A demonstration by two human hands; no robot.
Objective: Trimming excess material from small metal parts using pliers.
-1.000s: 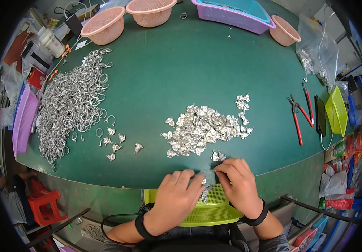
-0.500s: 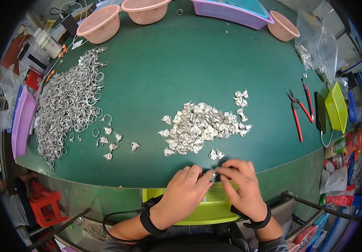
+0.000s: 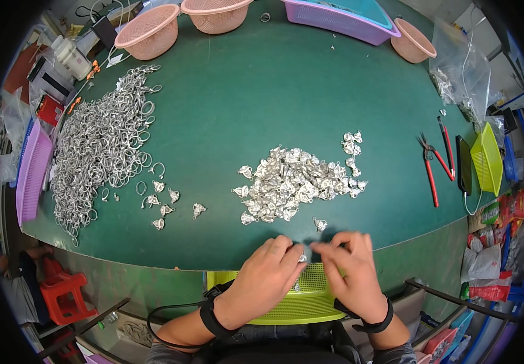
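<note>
Low over the table's front edge, my left hand (image 3: 268,270) pinches a small silver charm (image 3: 302,258) between thumb and fingertips. Close on its right, my right hand (image 3: 353,270) has its fingers bent and drawn together; its fingertips are blurred, and whatever they hold cannot be made out. A single loose silver charm (image 3: 319,224) lies just beyond my hands. Farther off is a heap of similar silver charms (image 3: 286,185), each with a little loop. Beneath my hands sits a yellow-green mesh basket (image 3: 298,312), partly covered by them, with a small silver bit inside.
A large heap of silver rings (image 3: 101,139) covers the table's left side, several loose charms (image 3: 166,209) beside it. Red-handled pliers (image 3: 430,176) lie at the right near a green basket (image 3: 486,161). Pink baskets (image 3: 148,36) and a purple tray (image 3: 341,24) line the far edge.
Of two charms lying in front of my hands, one is gone from its spot. The charm at my left fingertips shows more plainly, and my right fingertips have shifted slightly.
</note>
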